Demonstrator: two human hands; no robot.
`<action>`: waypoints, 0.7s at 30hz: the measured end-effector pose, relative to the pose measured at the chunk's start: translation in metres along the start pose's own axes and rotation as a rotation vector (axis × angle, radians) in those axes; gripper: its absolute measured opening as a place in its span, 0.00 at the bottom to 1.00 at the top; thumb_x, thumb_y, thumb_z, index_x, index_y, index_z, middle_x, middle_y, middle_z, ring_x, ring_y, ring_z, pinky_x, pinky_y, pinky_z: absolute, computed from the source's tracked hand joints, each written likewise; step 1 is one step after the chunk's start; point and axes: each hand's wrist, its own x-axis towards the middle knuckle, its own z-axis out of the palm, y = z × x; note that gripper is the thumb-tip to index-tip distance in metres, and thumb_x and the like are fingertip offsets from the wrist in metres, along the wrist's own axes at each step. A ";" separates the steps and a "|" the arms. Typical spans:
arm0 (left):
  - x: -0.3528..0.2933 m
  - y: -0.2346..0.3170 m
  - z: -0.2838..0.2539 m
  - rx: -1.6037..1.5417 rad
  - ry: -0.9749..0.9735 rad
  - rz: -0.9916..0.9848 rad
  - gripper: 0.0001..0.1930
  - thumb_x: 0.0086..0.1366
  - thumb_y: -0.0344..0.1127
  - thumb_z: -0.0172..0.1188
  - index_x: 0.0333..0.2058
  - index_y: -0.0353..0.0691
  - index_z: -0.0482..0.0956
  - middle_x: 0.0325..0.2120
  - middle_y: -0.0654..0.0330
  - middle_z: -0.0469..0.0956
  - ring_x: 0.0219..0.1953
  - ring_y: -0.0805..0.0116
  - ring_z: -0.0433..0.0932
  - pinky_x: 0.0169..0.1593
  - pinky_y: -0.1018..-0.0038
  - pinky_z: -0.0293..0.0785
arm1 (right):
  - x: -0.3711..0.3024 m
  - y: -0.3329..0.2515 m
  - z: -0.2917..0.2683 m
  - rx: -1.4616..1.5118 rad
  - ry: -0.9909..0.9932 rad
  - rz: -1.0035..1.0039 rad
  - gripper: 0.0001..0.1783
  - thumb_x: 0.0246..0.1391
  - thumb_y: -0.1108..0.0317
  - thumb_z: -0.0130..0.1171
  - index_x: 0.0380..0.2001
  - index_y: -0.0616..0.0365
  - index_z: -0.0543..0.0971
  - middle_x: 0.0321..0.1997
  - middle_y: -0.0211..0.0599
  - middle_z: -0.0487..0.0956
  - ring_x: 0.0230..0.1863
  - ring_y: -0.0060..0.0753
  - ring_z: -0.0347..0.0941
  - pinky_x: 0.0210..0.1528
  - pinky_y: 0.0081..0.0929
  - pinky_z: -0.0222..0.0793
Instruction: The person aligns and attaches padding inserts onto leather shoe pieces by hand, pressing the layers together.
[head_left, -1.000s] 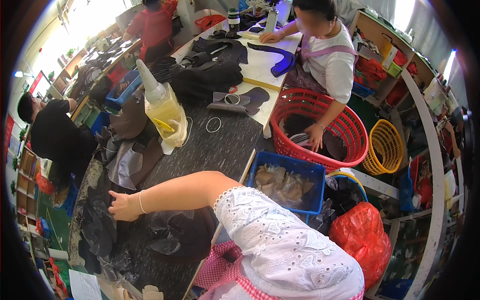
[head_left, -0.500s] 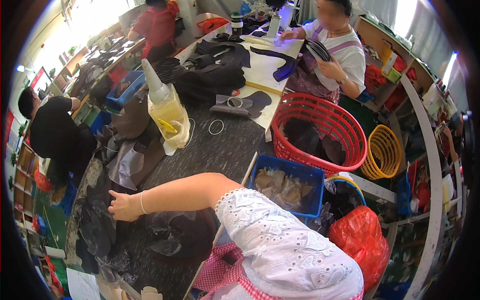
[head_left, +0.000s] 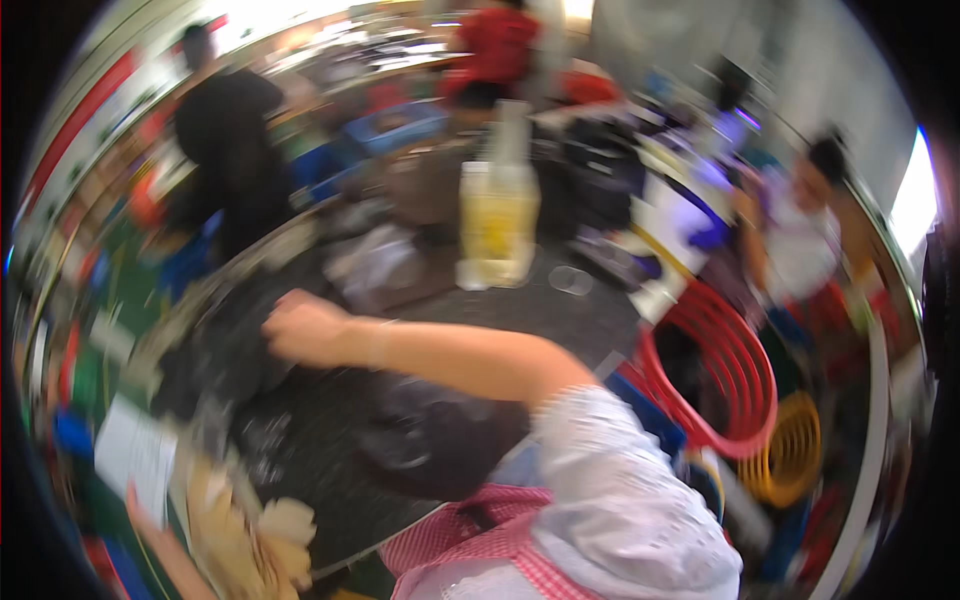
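My right hand (head_left: 308, 330), blurred by motion, is over a pile of dark, soft cut pieces (head_left: 225, 345) on the left side of the table. Its fingers look curled in, and whatever they may hold is lost against the dark pile. At the lower left rim, my left hand (head_left: 140, 510) is beside the lower edge of a white paper sheet (head_left: 135, 455); its fingers are too smeared to read. Below my right forearm lies a round dark piece (head_left: 440, 450) with crumpled clear plastic on it. Beige pieces (head_left: 285, 530) rest near the table's lower end.
A yellowish container with a nozzle bottle (head_left: 498, 215) stands on the far side of the table. A red basket (head_left: 755, 440) and a yellow basket (head_left: 795, 450) stand to the right. Co-workers (head_left: 230, 150) are beyond the table, one seated at the right (head_left: 800, 230).
My view has swung leftward, so the container and baskets appear farther right. My right hand's fingers look more curled. My left hand has come into view by the paper.
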 end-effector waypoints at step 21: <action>-0.015 -0.007 0.034 0.087 0.771 0.321 0.21 0.57 0.30 0.55 0.48 0.29 0.63 0.42 0.49 0.73 0.43 0.62 0.76 0.46 0.67 0.75 | 0.257 -0.106 0.152 0.086 -0.431 -0.218 0.28 0.41 0.62 0.61 0.49 0.60 0.73 0.47 0.52 0.77 0.45 0.53 0.75 0.47 0.41 0.72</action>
